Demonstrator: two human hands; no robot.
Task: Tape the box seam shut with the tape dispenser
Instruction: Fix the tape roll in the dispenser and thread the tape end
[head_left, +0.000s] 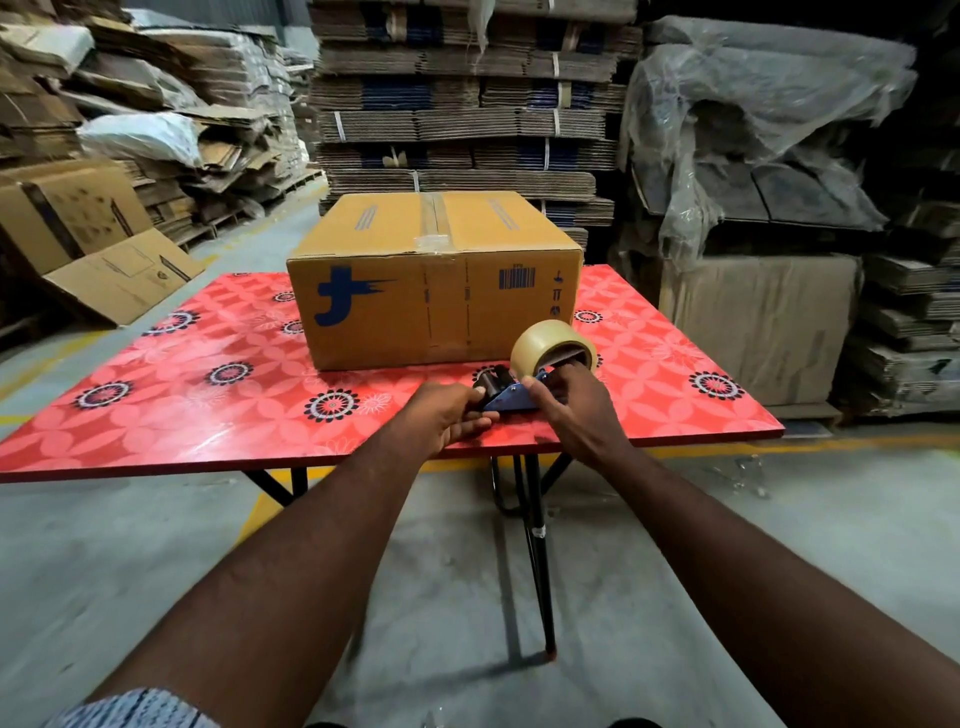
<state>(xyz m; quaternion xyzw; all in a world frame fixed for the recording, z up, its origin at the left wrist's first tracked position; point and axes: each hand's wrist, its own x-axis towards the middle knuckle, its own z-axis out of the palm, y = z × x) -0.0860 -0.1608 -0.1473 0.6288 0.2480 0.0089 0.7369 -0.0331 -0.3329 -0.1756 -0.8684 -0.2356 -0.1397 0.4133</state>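
Observation:
A closed brown cardboard box (435, 291) with blue print stands on the red flowered table (208, 405). A strip of clear tape (434, 218) runs along its top seam. In front of the box, near the table's front edge, lies a blue tape dispenser (511, 392) carrying a roll of clear tape (550, 347). My right hand (571, 408) grips the dispenser's body under the roll. My left hand (447, 418) pinches its front end by the black roller.
Tall stacks of flattened cardboard (467, 104) rise behind the table. Loose cartons (93, 234) lean at the left, and plastic-wrapped piles (753, 130) stand at the right. Folding table legs (537, 545) rest on the grey concrete floor below.

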